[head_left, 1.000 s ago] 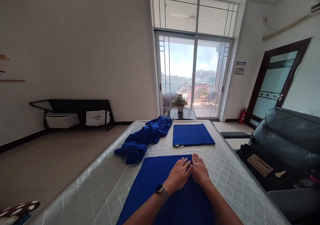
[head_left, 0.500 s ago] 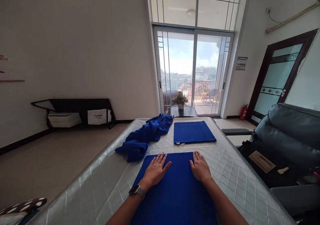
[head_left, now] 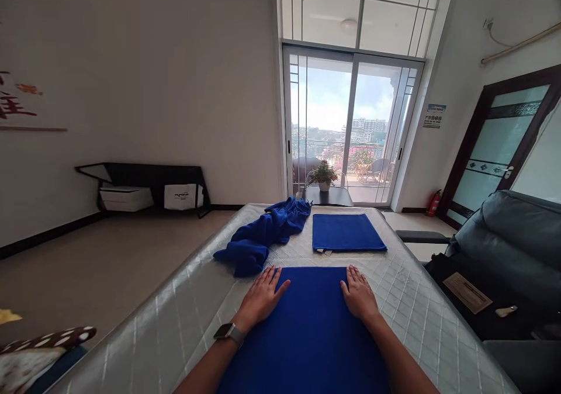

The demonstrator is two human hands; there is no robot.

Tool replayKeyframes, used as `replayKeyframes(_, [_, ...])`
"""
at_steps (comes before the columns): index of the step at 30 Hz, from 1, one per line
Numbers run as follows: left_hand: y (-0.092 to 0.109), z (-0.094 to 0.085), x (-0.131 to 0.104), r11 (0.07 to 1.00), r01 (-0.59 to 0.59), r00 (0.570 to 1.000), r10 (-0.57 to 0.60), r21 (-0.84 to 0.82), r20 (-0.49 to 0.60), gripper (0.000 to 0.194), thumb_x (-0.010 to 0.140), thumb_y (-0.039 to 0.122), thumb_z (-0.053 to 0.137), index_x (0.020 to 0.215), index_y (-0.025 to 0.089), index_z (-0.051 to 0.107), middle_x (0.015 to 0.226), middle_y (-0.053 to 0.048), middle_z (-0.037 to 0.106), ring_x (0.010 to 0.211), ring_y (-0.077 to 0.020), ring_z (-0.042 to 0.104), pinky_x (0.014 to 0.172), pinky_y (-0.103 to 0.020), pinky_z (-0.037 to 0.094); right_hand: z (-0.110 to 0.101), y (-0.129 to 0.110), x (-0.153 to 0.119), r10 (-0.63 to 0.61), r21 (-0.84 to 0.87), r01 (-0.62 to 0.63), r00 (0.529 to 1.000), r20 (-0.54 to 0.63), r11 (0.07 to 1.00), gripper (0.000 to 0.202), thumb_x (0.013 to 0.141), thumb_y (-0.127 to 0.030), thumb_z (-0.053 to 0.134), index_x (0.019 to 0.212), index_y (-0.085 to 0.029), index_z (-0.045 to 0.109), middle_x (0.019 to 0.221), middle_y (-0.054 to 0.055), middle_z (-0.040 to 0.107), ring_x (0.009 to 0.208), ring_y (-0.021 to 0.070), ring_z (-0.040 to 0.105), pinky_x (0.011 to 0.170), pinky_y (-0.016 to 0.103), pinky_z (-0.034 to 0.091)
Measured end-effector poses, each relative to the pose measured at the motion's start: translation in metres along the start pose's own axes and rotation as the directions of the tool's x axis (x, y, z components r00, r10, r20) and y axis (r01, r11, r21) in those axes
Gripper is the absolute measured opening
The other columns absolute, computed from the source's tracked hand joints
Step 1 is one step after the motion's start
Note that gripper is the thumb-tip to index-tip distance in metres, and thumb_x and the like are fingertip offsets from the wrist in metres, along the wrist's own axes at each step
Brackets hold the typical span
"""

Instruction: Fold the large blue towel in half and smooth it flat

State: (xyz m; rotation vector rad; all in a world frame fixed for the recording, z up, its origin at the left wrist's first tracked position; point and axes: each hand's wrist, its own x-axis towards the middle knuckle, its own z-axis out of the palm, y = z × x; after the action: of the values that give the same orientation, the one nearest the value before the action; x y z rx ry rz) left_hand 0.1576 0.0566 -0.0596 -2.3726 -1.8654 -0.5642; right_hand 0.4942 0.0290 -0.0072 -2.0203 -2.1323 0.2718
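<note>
Pressing flat on a blue towel (head_left: 313, 324), both hands lie palm down with fingers spread wide and straight; neither one grips anything. Left hand (head_left: 262, 296) sits at the towel's far left corner, its outer fingers seeming to reach past the cloth edge onto the bed (head_left: 184, 318). Right hand (head_left: 360, 294) sits at the far right corner, fingers pointing away from the person. A watch (head_left: 228, 332) is on the left wrist.

Hidden or cut off: the near end of the towel runs out of the bottom of the picture, so its full length cannot be read. Both forearms cover parts of its side edges. Palms hide whatever cloth lies under them.

Orientation: the far edge of the towel runs straight across, left to right, between the two hands. The visible part stretches from that edge back toward the person; which axis is the longer cannot be told.

Surroundings on the bed: a folded towel (head_left: 346, 232) lies flat beyond the right hand, well apart from it. A crumpled towel (head_left: 263, 236) lies heaped to the far left, near the left hand's fingertips but not touching.
</note>
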Motion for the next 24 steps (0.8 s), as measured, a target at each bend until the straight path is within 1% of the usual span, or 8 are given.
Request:
replayKeyframes(3, [0.003,-0.008,0.001,1.000,0.014,0.994,-0.012,-0.017,0.105,0.079,0.102,0.069,0.023,0.158,0.018,0.045,0.166,-0.015,0.045,0.157,-0.0308,0.034,0.127,-0.054,0.030,0.001,0.000,0.000,-0.003,-0.008,0.003,1.000,-0.005,1.000,0.071,0.106,-0.045,0.023,0.166,-0.007,0.023,0.173,0.008,0.019,0.161,0.0192,0.014,0.130,0.036,0.007])
replayKeyframes(6, [0.007,-0.022,0.008,1.000,0.001,0.987,-0.003,0.011,0.163,0.075,0.102,0.066,0.025,0.154,0.019,0.052,0.162,-0.014,0.051,0.155,-0.0319,0.038,0.126,-0.055,0.031,0.000,0.001,0.000,-0.010,-0.007,0.010,1.000,-0.004,1.000,0.071,0.106,-0.045,0.023,0.166,-0.007,0.023,0.174,0.008,0.018,0.161,0.0191,0.013,0.130,0.035,0.006])
replayKeyframes(10, [0.029,-0.034,0.021,0.997,-0.007,0.986,-0.005,0.071,0.169,0.068,0.103,0.058,0.028,0.145,0.017,0.062,0.154,-0.017,0.060,0.150,-0.0364,0.045,0.124,-0.060,0.032,-0.002,0.002,-0.001,-0.012,0.009,0.012,1.000,-0.002,1.000,0.071,0.106,-0.044,0.022,0.166,-0.007,0.023,0.174,0.008,0.018,0.161,0.0195,0.013,0.130,0.036,0.007])
replayKeyframes(12, [0.056,-0.035,0.025,0.998,-0.031,0.991,0.024,0.057,0.133,0.067,0.104,0.055,0.029,0.146,0.014,0.060,0.155,-0.018,0.059,0.151,-0.0364,0.044,0.125,-0.058,0.032,-0.002,0.001,-0.002,-0.013,0.018,0.013,1.000,-0.007,1.000,0.071,0.105,-0.044,0.023,0.166,-0.006,0.024,0.173,0.009,0.019,0.161,0.0202,0.014,0.130,0.036,0.008])
replayKeyframes(15, [0.114,-0.029,0.027,0.987,-0.149,0.983,0.155,-0.063,0.100,0.063,0.106,0.047,0.028,0.149,0.012,0.057,0.158,-0.018,0.055,0.148,-0.0303,0.049,0.123,-0.048,0.038,0.000,0.003,-0.001,-0.019,0.027,0.020,1.000,-0.020,0.999,0.071,0.105,-0.044,0.024,0.165,-0.005,0.025,0.173,0.010,0.020,0.161,0.0219,0.015,0.130,0.038,0.009])
replayKeyframes(19, [0.190,-0.011,0.028,0.932,-0.279,0.952,0.300,-0.231,0.061,0.059,0.108,0.049,0.028,0.148,0.017,0.058,0.154,-0.014,0.060,0.145,-0.0258,0.054,0.122,-0.044,0.042,0.007,0.009,0.000,-0.059,0.007,0.060,0.998,-0.025,0.998,0.068,0.104,-0.033,0.025,0.165,-0.004,0.024,0.174,0.011,0.017,0.161,0.0222,0.014,0.130,0.038,0.010])
replayKeyframes(21, [0.211,-0.001,0.031,0.920,-0.293,0.946,0.318,-0.259,0.060,0.062,0.108,0.051,0.025,0.151,0.016,0.054,0.156,-0.015,0.059,0.146,-0.0250,0.051,0.123,-0.044,0.041,0.010,0.012,0.000,-0.085,-0.014,0.085,0.996,-0.021,0.996,0.067,0.101,-0.026,0.026,0.166,-0.005,0.024,0.174,0.009,0.015,0.162,0.0217,0.012,0.130,0.038,0.010])
replayKeyframes(24, [0.215,0.012,0.037,0.937,-0.262,0.954,0.288,-0.232,0.085,0.067,0.109,0.054,0.020,0.156,0.014,0.047,0.160,-0.016,0.053,0.151,-0.0259,0.045,0.125,-0.048,0.037,0.012,0.014,0.001,-0.097,-0.011,0.096,0.995,-0.039,0.995,0.067,0.101,-0.024,0.026,0.165,-0.006,0.025,0.174,0.009,0.016,0.162,0.0224,0.013,0.130,0.038,0.010])
